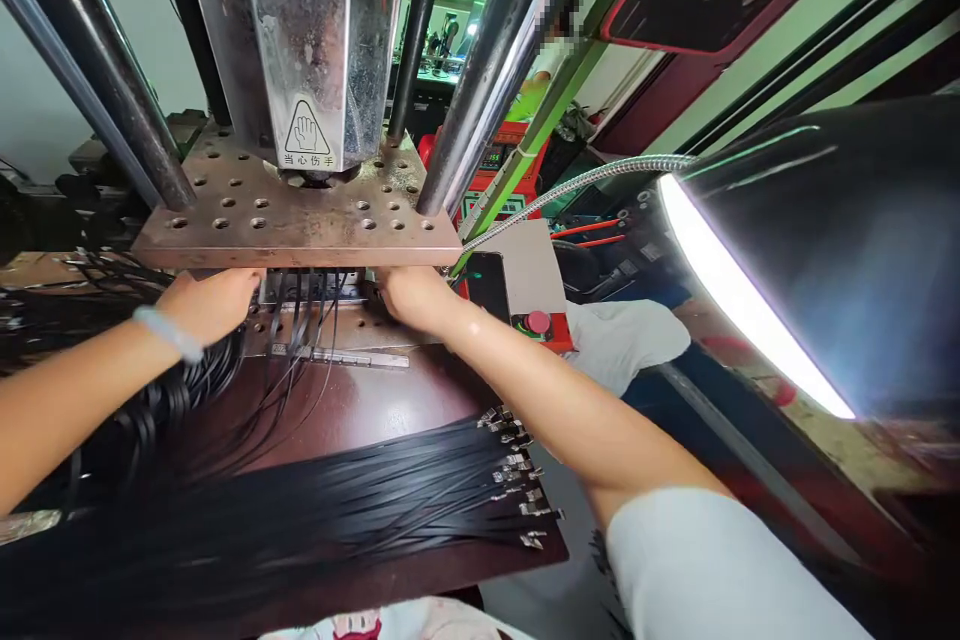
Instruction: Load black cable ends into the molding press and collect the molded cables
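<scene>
Beneath the press plate [300,220] labelled 当心伤手 [307,160], both hands' fingers reach cables [300,310], grip hidden

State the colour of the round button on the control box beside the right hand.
Red button, head view, beside the right hand.

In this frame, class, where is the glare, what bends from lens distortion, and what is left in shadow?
Head view: the lamp glares white at right; the press columns splay outward from wide-angle distortion; both hands, left hand and right hand, sit in shadow under the plate; the cables read dark.
</scene>
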Tool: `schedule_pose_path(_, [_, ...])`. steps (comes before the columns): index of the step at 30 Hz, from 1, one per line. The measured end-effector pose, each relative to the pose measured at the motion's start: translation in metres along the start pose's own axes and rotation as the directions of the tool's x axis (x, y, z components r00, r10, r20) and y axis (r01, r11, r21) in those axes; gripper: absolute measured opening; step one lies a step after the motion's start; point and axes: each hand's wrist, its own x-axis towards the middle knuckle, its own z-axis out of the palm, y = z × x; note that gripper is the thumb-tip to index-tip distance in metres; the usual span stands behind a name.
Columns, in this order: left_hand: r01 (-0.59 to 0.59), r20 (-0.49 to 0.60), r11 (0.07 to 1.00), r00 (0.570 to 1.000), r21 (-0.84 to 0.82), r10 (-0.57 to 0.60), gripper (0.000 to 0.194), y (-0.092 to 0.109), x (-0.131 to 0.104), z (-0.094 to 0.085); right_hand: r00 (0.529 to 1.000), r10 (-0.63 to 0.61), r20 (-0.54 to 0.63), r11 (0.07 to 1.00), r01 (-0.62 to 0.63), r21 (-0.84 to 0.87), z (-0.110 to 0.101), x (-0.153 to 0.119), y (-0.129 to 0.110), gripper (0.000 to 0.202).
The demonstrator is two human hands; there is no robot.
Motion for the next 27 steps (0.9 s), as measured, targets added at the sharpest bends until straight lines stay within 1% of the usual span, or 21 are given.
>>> schedule_pose_path(1, [-0.025, 0.027, 0.999, 0.999, 0.039, 0.024, 0.046, 0.001, -0.027, 0.001, 0.999, -0.046, -0.022, 0.998, 0.046, 0.031, -0.006, -0.030, -0.014, 0.038])
schedule_pose_path(2, [-0.099, 0.106, 0.989, 0.991, 0.111, 0.087, 0.050, 0.003, -0.054, 0.005, 0.995, -0.081, -0.062, 0.994, 0.085, 0.070, -0.010, -0.064, -0.030, 0.042])
schedule_pose_path(3, [-0.177, 0.123, 0.967, 0.980, 0.184, 0.156, 0.052, 0.005, -0.079, 0.011, 0.991, -0.105, -0.087, 0.988, 0.114, 0.106, -0.012, -0.097, -0.047, 0.049])
schedule_pose_path(4, [-0.245, 0.114, 0.935, 0.968, 0.258, 0.223, 0.051, 0.007, -0.100, 0.019, 0.989, -0.123, -0.080, 0.984, 0.132, 0.122, -0.013, -0.129, -0.063, 0.057])
schedule_pose_path(5, [-0.295, 0.119, 0.900, 0.955, 0.320, 0.271, 0.045, 0.010, -0.115, 0.028, 0.991, -0.129, -0.017, 0.984, 0.130, 0.124, -0.012, -0.157, -0.078, 0.065])
schedule_pose_path(6, [-0.318, 0.107, 0.873, 0.948, 0.370, 0.301, 0.041, 0.013, -0.124, 0.037, 0.989, -0.139, 0.050, 0.984, 0.132, 0.121, -0.009, -0.178, -0.090, 0.071])
schedule_pose_path(7, [-0.317, 0.097, 0.855, 0.947, 0.410, 0.305, 0.040, 0.016, -0.126, 0.044, 0.983, -0.145, 0.109, 0.985, 0.134, 0.108, -0.005, -0.193, -0.098, 0.075])
schedule_pose_path(9, [-0.276, 0.098, 0.845, 0.960, 0.458, 0.261, 0.041, 0.020, -0.117, 0.053, 0.973, -0.144, 0.180, 0.988, 0.132, 0.078, 0.003, -0.204, -0.100, 0.081])
schedule_pose_path(10, [-0.256, 0.112, 0.847, 0.967, 0.467, 0.230, 0.042, 0.021, -0.109, 0.052, 0.972, -0.142, 0.185, 0.989, 0.131, 0.071, 0.006, -0.203, -0.095, 0.082])
schedule_pose_path(12, [-0.213, 0.143, 0.869, 0.976, 0.447, 0.166, 0.044, 0.017, -0.092, 0.044, 0.981, -0.127, 0.148, 0.990, 0.115, 0.084, 0.008, -0.190, -0.077, 0.079])
schedule_pose_path(14, [-0.151, 0.141, 0.920, 0.984, 0.363, 0.106, 0.050, 0.008, -0.078, 0.031, 0.994, -0.085, 0.068, 0.992, 0.078, 0.102, 0.006, -0.166, -0.056, 0.064])
schedule_pose_path(16, [-0.061, 0.053, 0.959, 0.997, 0.278, 0.048, 0.060, -0.001, -0.060, 0.020, 1.000, -0.023, -0.015, 0.995, 0.024, 0.093, 0.005, -0.129, -0.037, 0.052])
schedule_pose_path(18, [-0.025, -0.020, 0.968, 0.999, 0.249, 0.031, 0.068, -0.005, -0.034, 0.017, 0.999, 0.015, -0.047, 0.998, -0.012, 0.066, 0.007, -0.079, -0.025, 0.049])
schedule_pose_path(19, [-0.029, -0.012, 0.966, 0.999, 0.256, 0.033, 0.070, -0.003, -0.018, 0.018, 0.999, 0.014, -0.035, 0.999, -0.012, 0.052, 0.008, -0.053, -0.021, 0.049])
schedule_pose_path(20, [-0.042, 0.025, 0.963, 0.999, 0.266, 0.037, 0.071, 0.001, -0.003, 0.019, 1.000, 0.004, -0.009, 0.999, -0.004, 0.036, 0.009, -0.029, -0.018, 0.051])
schedule_pose_path(22, [-0.061, 0.123, 0.961, 0.992, 0.271, 0.029, 0.068, 0.013, 0.017, 0.018, 0.998, -0.019, 0.054, 1.000, 0.018, 0.009, 0.006, 0.004, -0.018, 0.050])
schedule_pose_path(23, [-0.051, 0.143, 0.961, 0.990, 0.272, 0.012, 0.065, 0.019, 0.019, 0.015, 0.998, -0.031, 0.062, 1.000, 0.030, 0.006, 0.003, 0.008, -0.020, 0.047])
schedule_pose_path(24, [-0.029, 0.127, 0.958, 0.992, 0.286, -0.008, 0.063, 0.025, 0.012, 0.009, 0.998, -0.044, 0.038, 0.999, 0.044, 0.020, -0.002, 0.004, -0.024, 0.043])
schedule_pose_path(25, [-0.004, 0.076, 0.957, 0.997, 0.289, -0.019, 0.061, 0.028, -0.004, 0.001, 0.998, -0.060, -0.003, 0.997, 0.060, 0.055, -0.007, -0.009, -0.029, 0.040])
schedule_pose_path(26, [0.018, 0.031, 0.967, 0.999, 0.253, -0.026, 0.058, 0.030, -0.029, -0.007, 0.993, -0.074, -0.089, 0.990, 0.084, 0.111, -0.012, -0.028, -0.035, 0.038])
schedule_pose_path(27, [0.034, 0.018, 0.978, 0.999, 0.206, -0.038, 0.054, 0.031, -0.062, -0.012, 0.982, -0.089, -0.166, 0.973, 0.122, 0.198, -0.014, -0.051, -0.041, 0.037])
